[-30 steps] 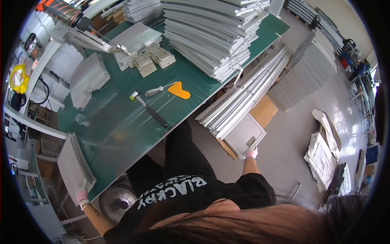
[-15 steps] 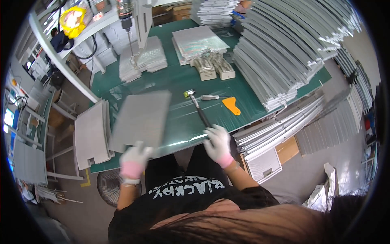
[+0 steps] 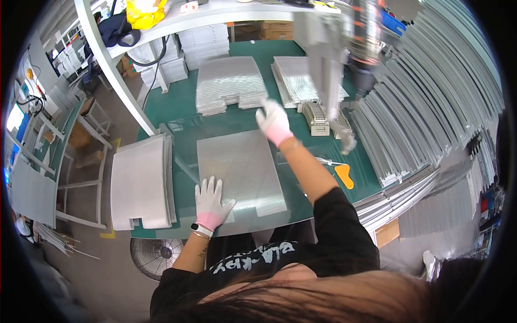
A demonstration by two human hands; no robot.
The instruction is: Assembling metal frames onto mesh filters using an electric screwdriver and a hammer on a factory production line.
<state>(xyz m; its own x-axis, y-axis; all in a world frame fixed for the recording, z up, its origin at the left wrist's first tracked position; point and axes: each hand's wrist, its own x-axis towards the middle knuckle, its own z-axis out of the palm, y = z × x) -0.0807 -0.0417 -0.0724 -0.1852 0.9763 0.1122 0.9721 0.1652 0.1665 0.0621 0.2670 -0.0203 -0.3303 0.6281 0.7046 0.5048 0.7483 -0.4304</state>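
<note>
A grey perforated metal panel [image 3: 242, 169] lies flat on the green work table [image 3: 186, 126] in front of me. My left hand [image 3: 212, 203], in a white glove with a pink cuff, rests flat on its near left corner with the fingers spread. My right hand [image 3: 274, 123], gloved the same way, is stretched out beyond the panel. Its thumb stands apart from the fingers, which are slightly blurred beside the near right corner of a stack of notched panels [image 3: 229, 81]; whether they touch it I cannot tell. I see nothing held in either hand.
At the left edge stands a panel stack [image 3: 141, 183]. Tall piled panels [image 3: 431, 91] rise on the right. A blurred hanging power screwdriver [image 3: 366, 54] is at upper right. An orange scraper [image 3: 343, 176] and a screwdriver [image 3: 329, 161] lie beyond my right forearm.
The panel, blurred before, now lies flat under my left hand. My right hand has left the hammer handle's end and reached forward. The view has shifted; the hanging power screwdriver appears farther right.
</note>
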